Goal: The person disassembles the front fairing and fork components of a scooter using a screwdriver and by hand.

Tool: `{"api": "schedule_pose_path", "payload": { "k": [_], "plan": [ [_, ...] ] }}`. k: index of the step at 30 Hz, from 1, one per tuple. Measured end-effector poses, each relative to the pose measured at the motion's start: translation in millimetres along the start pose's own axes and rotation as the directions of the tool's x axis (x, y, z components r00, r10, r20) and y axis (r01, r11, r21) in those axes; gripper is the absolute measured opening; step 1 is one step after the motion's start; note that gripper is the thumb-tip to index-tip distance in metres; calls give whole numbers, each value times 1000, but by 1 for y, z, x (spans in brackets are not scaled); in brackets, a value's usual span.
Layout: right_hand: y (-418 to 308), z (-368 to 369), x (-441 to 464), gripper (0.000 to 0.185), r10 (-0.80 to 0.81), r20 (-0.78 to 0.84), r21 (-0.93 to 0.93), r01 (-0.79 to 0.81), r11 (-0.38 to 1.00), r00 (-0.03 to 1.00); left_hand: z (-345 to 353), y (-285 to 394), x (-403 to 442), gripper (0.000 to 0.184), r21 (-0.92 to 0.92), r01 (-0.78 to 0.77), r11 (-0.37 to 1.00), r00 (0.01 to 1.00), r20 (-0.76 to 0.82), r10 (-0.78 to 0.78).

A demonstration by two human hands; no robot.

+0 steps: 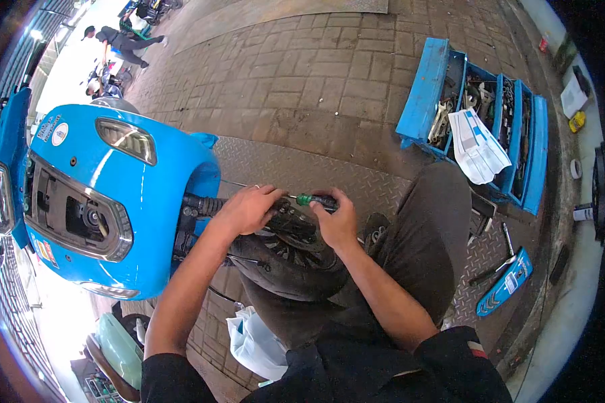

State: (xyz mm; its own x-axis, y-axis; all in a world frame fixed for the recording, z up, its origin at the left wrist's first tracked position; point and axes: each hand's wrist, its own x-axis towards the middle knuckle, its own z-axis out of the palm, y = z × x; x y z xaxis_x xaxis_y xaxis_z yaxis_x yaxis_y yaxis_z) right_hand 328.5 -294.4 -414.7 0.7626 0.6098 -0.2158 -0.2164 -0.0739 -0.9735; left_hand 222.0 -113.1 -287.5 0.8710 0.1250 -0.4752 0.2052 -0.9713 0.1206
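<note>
My right hand [337,220] is wrapped round the green and black handle of a screwdriver [304,199]. The screwdriver's shaft points left, toward the fingertips of my left hand [250,209]. That hand is closed, its fingers curled over the fork area above the wheel; what they grip is hidden. Below both hands is the dark front wheel [289,269] of a blue scooter [161,191], with its tyre between my knees. The scooter's front panel is off, and an opening with an ignition lock [91,216] shows in the body.
A blue toolbox [423,87] with several wrenches stands open at the right, a paper sheet [477,148] across it. A blue trim piece [507,282] and a ratchet lie on the metal floor plate. A white bag [255,342] is below; people [121,43] are far off.
</note>
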Motion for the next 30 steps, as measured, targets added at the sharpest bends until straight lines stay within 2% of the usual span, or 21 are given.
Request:
{"api": "schedule_pose_path", "payload": {
  "k": [6,9,13,15,18,20,21,23,25,27,30],
  "plan": [
    [2,0,3,24,112,39,78,-114,990,993,-7,3,1,58,-2,12,1000,999,-42,-12],
    [2,2,3,25,77,33,117,-80,990,996,-6,2,0,59,3,20,1000,998,-55,-20],
    [16,10,3,26,46,-8,46,-45,998,999,-3,0,-1,58,-22,23,999,999,-40,-24],
    [19,8,4,27,160,60,123,-166,978,985,2,-8,1,57,-54,1,999,998,-56,-4],
    [11,3,5,28,136,86,69,-142,988,987,1,-17,10,61,-38,-22,999,1000,16,23],
    [11,3,7,28,133,93,68,-139,988,987,-2,-14,22,47,105,68,992,990,119,-80],
    [11,2,8,28,131,99,67,-138,988,986,3,-15,30,47,103,63,993,990,118,-75],
    [32,9,11,28,99,37,30,-100,995,994,18,-17,47,30,403,112,908,972,146,-184],
    [36,8,11,29,68,-22,-7,-69,998,997,21,-17,48,25,405,91,910,982,115,-149],
    [7,-1,8,30,85,65,76,-90,993,994,21,-16,46,22,408,83,909,988,84,-128],
    [36,10,15,28,88,32,63,-90,994,996,21,-18,45,21,404,77,911,990,77,-118]
  ]
}}
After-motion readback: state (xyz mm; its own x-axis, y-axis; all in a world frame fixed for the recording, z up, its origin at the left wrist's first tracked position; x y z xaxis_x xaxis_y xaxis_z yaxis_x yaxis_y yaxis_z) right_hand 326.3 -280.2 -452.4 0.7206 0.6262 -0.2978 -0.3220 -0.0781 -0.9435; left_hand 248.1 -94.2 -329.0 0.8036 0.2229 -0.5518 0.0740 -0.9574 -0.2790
